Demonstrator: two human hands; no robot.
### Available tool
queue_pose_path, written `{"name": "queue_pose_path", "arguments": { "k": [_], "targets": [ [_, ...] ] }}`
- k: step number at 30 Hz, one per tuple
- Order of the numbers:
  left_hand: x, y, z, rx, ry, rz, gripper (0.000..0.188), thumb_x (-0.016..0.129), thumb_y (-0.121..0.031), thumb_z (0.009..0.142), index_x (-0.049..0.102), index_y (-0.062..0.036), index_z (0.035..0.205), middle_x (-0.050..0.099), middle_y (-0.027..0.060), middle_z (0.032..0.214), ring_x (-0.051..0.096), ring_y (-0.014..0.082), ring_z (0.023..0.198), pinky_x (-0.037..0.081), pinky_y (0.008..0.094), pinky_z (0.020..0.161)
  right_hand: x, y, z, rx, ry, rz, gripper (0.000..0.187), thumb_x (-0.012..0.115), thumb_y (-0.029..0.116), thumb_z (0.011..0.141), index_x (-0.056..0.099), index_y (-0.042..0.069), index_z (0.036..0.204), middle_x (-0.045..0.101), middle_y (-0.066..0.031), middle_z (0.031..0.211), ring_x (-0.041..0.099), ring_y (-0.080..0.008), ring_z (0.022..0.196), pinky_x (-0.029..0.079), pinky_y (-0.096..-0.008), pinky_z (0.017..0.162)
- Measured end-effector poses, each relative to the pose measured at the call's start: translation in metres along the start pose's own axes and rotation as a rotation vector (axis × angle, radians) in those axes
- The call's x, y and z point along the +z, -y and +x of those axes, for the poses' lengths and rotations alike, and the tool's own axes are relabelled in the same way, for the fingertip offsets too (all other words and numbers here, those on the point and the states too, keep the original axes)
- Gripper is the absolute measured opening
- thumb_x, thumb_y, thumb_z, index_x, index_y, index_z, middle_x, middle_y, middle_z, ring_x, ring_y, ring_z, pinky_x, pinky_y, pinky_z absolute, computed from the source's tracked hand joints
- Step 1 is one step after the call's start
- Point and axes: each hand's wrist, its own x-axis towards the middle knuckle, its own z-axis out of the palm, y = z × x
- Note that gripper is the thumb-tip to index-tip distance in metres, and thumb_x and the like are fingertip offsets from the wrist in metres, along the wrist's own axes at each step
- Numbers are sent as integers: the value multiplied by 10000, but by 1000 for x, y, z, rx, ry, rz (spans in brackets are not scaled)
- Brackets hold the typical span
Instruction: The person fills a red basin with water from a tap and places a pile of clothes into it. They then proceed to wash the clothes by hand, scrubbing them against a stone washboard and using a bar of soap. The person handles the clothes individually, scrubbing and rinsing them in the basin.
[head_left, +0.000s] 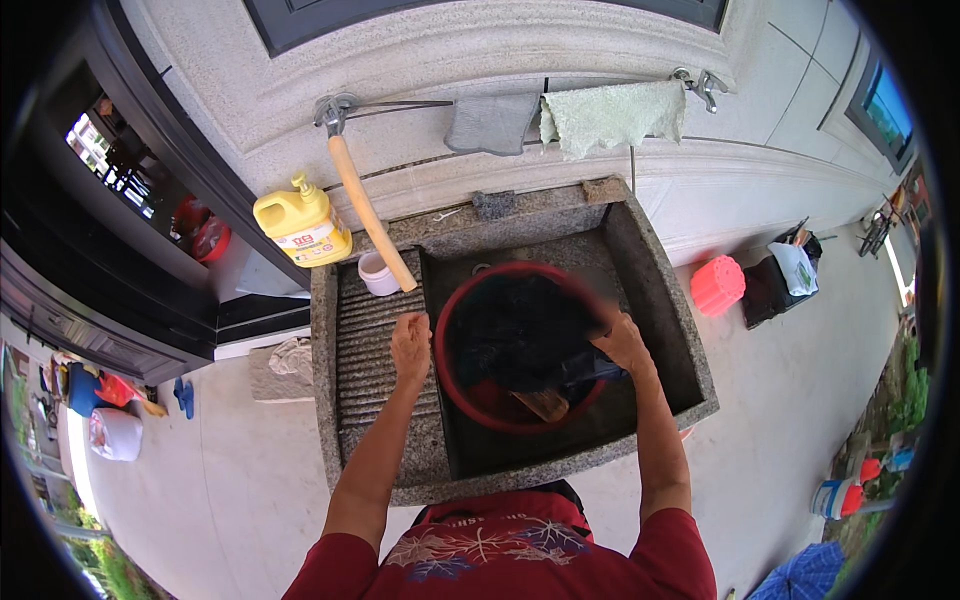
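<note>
A red plastic basin (449, 381) stands in a grey stone sink (659, 262). Dark wet-looking clothes (520, 325) fill most of it, and a brown wooden brush-like piece (543, 404) lies at its near side. My left hand (410, 349) is curled closed above the ribbed washboard (375, 390), just left of the basin's rim; nothing shows in it. At the basin's right rim, over the edge of the clothes, my right hand (624, 345) is closed. Whether it grips rim or cloth is hidden, and a blurred patch lies beside its fingers.
A tan hose (362, 200) hangs from the left tap beside a pinkish cup (378, 273) and a yellow pump jug (303, 224). Grey (492, 123) and pale green cloths (613, 117) hang on the wall. A pink bucket (718, 285) stands on the floor at right.
</note>
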Motion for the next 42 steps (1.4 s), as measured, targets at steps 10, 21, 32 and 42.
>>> {"name": "queue_pose_path", "arguments": {
  "k": [10,21,32,42],
  "targets": [
    [131,21,-50,-68,391,669,687,494,-494,904,204,-233,1469,189,221,1478,232,456,1327,299,539,1035,93,-10,55,-63,-173,-257,669,640,384,816,366,241,1409,310,-195,1435,345,-398,1274,334,-541,968],
    [155,81,-43,-356,714,1101,776,391,-630,892,153,-200,1493,131,223,1510,107,460,1383,229,563,1076,202,-36,53,-153,-155,-107,672,654,331,723,451,243,1358,378,-220,1328,378,-443,1162,341,-570,913],
    [162,88,-17,-543,888,907,516,457,-499,896,532,-114,1231,560,216,1211,585,399,1027,469,482,858,244,-77,65,7,-22,317,639,668,209,743,458,108,1338,493,-214,1275,475,-408,1124,356,-489,992],
    [121,111,-28,-347,306,495,395,666,-153,764,468,19,1060,625,237,895,606,420,915,467,474,790,119,15,44,285,70,829,483,723,80,740,507,19,1168,529,-24,692,515,-94,700,437,-260,652]
  ]
}}
